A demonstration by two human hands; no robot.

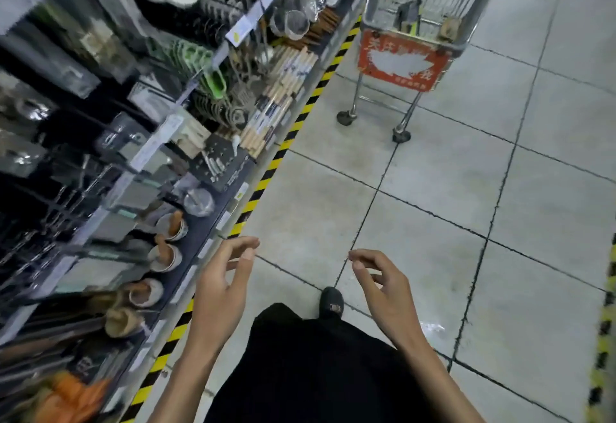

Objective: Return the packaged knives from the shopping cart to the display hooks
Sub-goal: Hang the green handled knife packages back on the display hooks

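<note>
Dark clothing (316,372) and one black shoe (331,301) fill the bottom of the view, with both bare hands held out in front: left hand (223,276) and right hand (383,286), each grip released, fingers loosely curled round nothing. Pale grey floor tiles (433,189) run ahead beside yellow-and-black tape (286,142) edging the kitchenware shelving (133,122). Well ahead stands the shopping cart (366,19); a dark, blurred pack inside it is probably the packaged knives (409,15).
</note>
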